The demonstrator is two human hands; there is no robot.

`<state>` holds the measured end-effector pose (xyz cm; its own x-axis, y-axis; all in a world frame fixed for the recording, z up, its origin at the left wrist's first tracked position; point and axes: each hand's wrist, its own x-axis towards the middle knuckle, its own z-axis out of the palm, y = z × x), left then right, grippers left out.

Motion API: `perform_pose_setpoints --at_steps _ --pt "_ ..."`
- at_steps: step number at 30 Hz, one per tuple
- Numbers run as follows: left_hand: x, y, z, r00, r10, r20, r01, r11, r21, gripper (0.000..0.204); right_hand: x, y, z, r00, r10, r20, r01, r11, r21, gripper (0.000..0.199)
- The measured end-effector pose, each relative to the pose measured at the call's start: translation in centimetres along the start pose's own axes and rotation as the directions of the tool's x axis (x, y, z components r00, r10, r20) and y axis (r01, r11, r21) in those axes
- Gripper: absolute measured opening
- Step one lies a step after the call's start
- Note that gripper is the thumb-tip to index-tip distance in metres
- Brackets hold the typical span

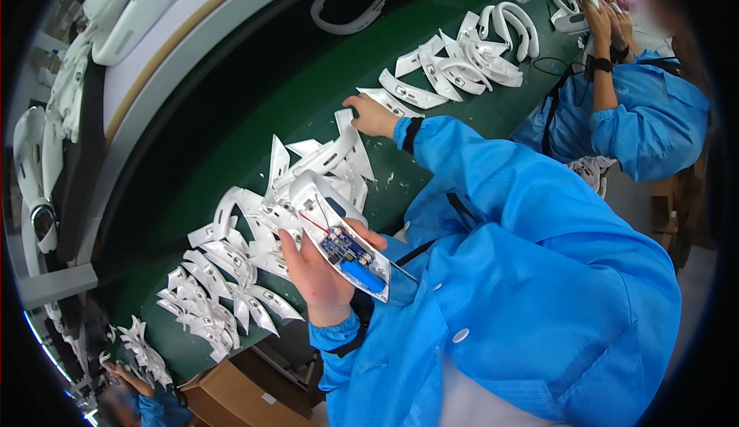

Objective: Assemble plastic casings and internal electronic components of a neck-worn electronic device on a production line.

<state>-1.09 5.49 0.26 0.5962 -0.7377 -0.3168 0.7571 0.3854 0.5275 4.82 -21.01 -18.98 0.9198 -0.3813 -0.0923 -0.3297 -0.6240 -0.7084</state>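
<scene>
Open white casing (339, 234) in left hand (319, 273)

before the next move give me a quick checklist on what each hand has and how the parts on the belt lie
1. Left hand grips the open white shell half: ok, fingers wrap its edge.
2. Circuit board and blue battery cell sit inside the shell: ok, both face up.
3. Thin red wire lies inside the housing: cannot tell, too fine to follow.
4. Right hand has a part: ok, fingertips rest on a white cover piece in the pile on the green belt.
5. Covers lie singly: not ok, they overlap in heaps.
6. Neighbour's hands stay clear: ok, they hold a white band farther along.
</scene>
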Motion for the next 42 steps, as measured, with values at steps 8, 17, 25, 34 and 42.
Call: perform_pose_setpoints --at_steps 8,17,25,34,42 --pt "0.9 0.6 -1.2 1.0 0.008 0.003 -0.007 0.997 -0.077 0.072 4.0 2.1 1.8 0.987 0.014 0.163 0.033 0.96 -0.279 0.031" --pt "2.0 1.0 -1.6 0.998 -0.025 -0.053 0.021 0.996 -0.084 0.07 3.7 -2.6 -8.2 0.931 -0.363 -0.034 0.348 0.912 -0.22 0.014" --pt "2.1 0.5 -1.9 0.997 -0.079 0.019 0.08 0.992 -0.102 0.068 1.1 -7.0 -16.7 0.952 -0.22 -0.214 0.246 0.963 0.106 0.02" --pt "1.7 -0.1 -2.0 0.995 -0.092 0.044 0.096 0.992 -0.082 0.062 -1.9 -11.1 -19.0 0.989 -0.129 -0.076 0.143 0.67 0.729 0.013" --pt "1.2 -0.5 -1.2 0.998 -0.057 -0.036 0.058 0.998 0.029 0.064 -2.4 -16.4 -20.2 0.883 -0.357 0.305 0.029 0.69 0.724 0.025"
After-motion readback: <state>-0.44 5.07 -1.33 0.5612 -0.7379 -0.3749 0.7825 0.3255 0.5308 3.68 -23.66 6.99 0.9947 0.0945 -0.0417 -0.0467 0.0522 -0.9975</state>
